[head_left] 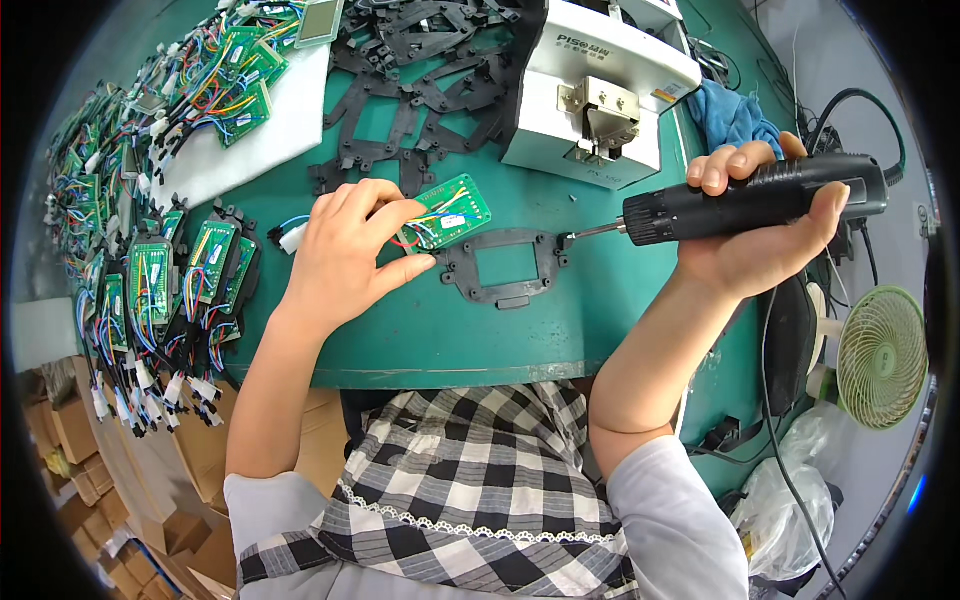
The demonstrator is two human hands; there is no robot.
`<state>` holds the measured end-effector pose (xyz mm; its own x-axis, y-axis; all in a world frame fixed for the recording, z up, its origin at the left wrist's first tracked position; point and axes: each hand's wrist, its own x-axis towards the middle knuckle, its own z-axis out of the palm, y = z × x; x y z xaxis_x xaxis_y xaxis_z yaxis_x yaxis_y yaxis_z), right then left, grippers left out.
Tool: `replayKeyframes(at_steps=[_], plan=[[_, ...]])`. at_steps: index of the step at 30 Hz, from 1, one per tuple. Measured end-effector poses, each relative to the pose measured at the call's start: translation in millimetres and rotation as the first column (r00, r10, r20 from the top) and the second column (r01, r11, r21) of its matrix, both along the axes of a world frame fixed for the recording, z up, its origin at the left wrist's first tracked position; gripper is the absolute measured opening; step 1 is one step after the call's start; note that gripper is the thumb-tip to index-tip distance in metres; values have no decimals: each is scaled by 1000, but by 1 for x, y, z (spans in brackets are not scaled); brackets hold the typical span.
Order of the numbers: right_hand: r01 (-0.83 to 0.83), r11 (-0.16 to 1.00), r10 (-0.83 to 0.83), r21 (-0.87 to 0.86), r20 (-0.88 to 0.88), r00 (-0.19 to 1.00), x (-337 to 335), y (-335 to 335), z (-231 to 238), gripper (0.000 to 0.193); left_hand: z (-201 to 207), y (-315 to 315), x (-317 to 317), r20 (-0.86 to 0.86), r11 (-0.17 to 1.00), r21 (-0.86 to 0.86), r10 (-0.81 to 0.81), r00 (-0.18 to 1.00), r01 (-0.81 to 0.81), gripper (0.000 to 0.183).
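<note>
Left hand [350, 240] pinching the left end of a green circuit board [458, 210], black frame [462, 275] flat just beside it, right hand [740, 258] wrapped around a black power screwdriver [768, 200], tip at the frame's right edge, bare green table [430, 340] between frame and near rim

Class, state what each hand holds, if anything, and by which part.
The left hand holds a green circuit board by its left end; the right hand grips a black electric screwdriver around its body.
</note>
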<state>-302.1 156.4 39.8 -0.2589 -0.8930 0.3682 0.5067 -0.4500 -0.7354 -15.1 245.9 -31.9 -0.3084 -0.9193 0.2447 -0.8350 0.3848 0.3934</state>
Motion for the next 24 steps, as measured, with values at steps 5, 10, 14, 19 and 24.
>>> replayKeyframes(at_steps=[5, 10, 14, 19, 24], plan=[[11, 1000, -12, 14, 4, 1000, 0, 0, 1, 55, -1, 2, 0, -29, 996, -86, 8, 1000, -11, 38], [26, 1000, -26, 0, -73, 997, 2, 0, 0, 57, 11, 10, -25, -170, 990, -138, -56, 984, 33, 37], [33, 999, -29, 18, -216, 976, 11, 5, -3, 58, -1, 10, -45, -132, 985, -96, -156, 979, 144, 35], [30, 993, -58, -111, -260, 964, 28, 4, -7, 61, -4, 6, -46, -193, 981, -60, -191, 963, 182, 37], [-10, 995, -23, -97, -327, 945, 46, 11, -10, 57, -7, 8, -48, -207, 984, -60, -178, 962, 169, 36]])
